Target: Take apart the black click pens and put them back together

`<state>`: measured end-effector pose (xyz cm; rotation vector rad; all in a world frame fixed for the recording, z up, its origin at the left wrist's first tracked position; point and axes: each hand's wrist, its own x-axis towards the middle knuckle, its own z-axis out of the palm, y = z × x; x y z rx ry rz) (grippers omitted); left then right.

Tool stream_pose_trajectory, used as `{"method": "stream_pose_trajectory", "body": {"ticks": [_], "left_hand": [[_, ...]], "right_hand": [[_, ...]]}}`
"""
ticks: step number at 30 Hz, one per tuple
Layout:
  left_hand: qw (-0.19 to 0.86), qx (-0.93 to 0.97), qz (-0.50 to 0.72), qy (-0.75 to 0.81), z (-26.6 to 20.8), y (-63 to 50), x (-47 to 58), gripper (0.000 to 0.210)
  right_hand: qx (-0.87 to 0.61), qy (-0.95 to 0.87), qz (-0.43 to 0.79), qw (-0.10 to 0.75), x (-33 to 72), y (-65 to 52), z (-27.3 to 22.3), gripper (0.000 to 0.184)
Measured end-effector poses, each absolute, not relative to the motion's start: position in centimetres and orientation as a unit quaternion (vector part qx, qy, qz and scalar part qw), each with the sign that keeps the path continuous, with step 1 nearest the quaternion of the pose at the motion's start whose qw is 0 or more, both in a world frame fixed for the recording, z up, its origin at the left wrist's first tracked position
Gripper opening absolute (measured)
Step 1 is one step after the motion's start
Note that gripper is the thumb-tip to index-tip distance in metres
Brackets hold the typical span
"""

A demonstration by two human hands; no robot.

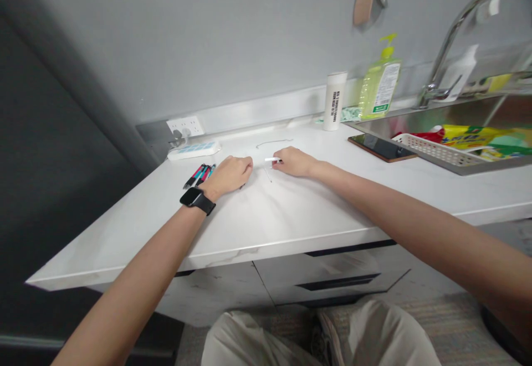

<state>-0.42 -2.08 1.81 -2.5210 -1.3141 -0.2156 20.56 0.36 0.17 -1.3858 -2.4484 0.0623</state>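
My right hand [294, 161] is closed in a pinch over the white countertop [286, 216]. A short white stick-like piece [271, 159] juts left from its fingertips; its exact kind does not show. Just below those fingers lies a thin, short rod [268, 175] with a dark tip. My left hand [233, 174], with a black watch on its wrist, rests on the counter with curled fingers. A small dark tip shows under that palm, but what it belongs to is hidden. Several pens [200, 175] in black, pink and blue lie together beside the left hand.
Behind the hands lies a thin bent wire or string [274, 143]. A power strip [194, 150] sits at the back left. To the right are a white cylindrical bottle [334, 102], a green soap bottle [379, 86], a phone [381, 148] and a sink with a perforated basket [436, 150].
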Motion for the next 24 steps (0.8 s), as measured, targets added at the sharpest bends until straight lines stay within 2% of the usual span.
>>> {"method": "stream_pose_trajectory", "body": {"ticks": [6,13,16,19,24], "left_hand": [[0.084,-0.904,-0.163,-0.386,1.5,-1.9,-0.7,0.030],[0.065,-0.926,-0.164,-0.335,1.8,-2.2,-0.3,0.023],[0.076,-0.928,-0.172,-0.321,1.8,-1.9,-0.5,0.018],[0.081,-0.924,-0.174,-0.330,1.7,-1.7,-0.7,0.014],[0.083,-0.906,-0.171,-0.379,1.9,-1.9,-0.5,0.021]], "right_hand": [[-0.418,-0.851,0.154,0.278,20.2,0.6,0.5,0.027],[-0.297,-0.868,0.270,0.293,20.0,1.1,-0.4,0.042],[-0.319,-0.871,0.237,0.290,20.0,1.2,-0.5,0.040],[-0.366,-0.877,0.151,0.272,20.2,0.9,-0.3,0.034],[-0.393,-0.889,0.080,0.223,20.6,0.5,0.2,0.031]]}}
